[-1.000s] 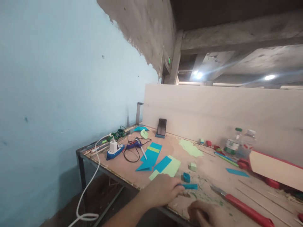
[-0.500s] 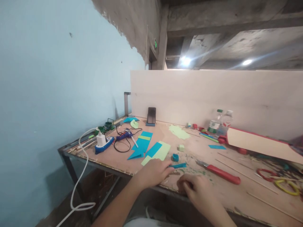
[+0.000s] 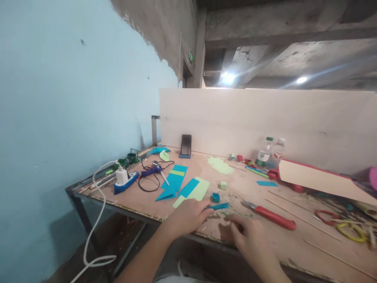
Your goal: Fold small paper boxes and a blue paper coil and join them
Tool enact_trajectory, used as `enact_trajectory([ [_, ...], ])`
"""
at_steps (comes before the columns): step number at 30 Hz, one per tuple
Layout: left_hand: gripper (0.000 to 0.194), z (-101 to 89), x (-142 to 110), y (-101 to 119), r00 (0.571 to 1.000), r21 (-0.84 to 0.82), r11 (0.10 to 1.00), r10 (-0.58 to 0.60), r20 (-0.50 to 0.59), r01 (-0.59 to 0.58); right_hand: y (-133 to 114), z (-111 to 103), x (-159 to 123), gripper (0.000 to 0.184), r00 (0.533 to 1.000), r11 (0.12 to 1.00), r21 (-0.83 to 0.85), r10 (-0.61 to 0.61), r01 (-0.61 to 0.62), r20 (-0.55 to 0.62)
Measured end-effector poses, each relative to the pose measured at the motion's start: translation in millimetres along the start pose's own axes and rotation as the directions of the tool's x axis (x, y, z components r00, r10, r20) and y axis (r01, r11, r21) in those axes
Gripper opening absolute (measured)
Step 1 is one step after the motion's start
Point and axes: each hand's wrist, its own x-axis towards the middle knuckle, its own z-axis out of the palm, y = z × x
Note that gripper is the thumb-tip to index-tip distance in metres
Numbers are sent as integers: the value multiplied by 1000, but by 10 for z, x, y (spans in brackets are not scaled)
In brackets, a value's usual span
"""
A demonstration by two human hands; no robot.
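Note:
My left hand (image 3: pixel 193 214) is closed near the table's front edge, its thumb and fingers pinching a narrow blue paper strip (image 3: pixel 219 206) that sticks out to the right. To the right, my right hand (image 3: pixel 249 236) hovers over the table edge with its index finger stretched toward the strip. A gap shows between that finger and the thumb, and nothing is visible in it; the other fingers are curled under. Just beyond the strip lies a small blue folded paper piece (image 3: pixel 216 197), with a pale green cube (image 3: pixel 223 185) behind it. A red-handled knife (image 3: pixel 275 217) lies right of my right hand.
Blue paper (image 3: pixel 178 181) and pale green paper (image 3: pixel 203 184) lie left of centre. A glue gun (image 3: pixel 151 170) and power strip (image 3: pixel 126 184) sit farther left. Thin sticks (image 3: pixel 303 218), yellow-handled scissors (image 3: pixel 350 232) and bottles (image 3: pixel 264 152) are on the right. A phone (image 3: pixel 185 144) stands at the back.
My right hand's index finger has straightened and reaches farther toward the strip. My left hand keeps its pinch on the strip. The view has shifted slightly.

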Motion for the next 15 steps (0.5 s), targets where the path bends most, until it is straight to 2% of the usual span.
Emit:
enact_trajectory([
  [2,37,-5,-5,0,1000,2,1000,-3,-6,3,-8,-1,21,41,999,999,-33,31,-30,32],
  [6,37,-16,-10,-1,1000,7,1000,4,-3,-4,-47,8,25,39,999,997,-61,50,-49,10],
  [9,37,-22,-5,3,1000,17,1000,15,-7,-15,-65,-11,-48,40,992,999,4,-53,53,114],
  [11,37,-28,-2,11,1000,26,1000,8,-6,-8,-57,-41,-114,37,983,982,127,-156,143,96],
  [13,37,-36,0,19,1000,34,999,0,1,0,-43,-69,-159,36,987,976,166,-149,139,52],
  [15,36,-44,0,24,1000,37,999,0,5,0,-39,-79,-162,36,989,980,154,-136,125,63],
])
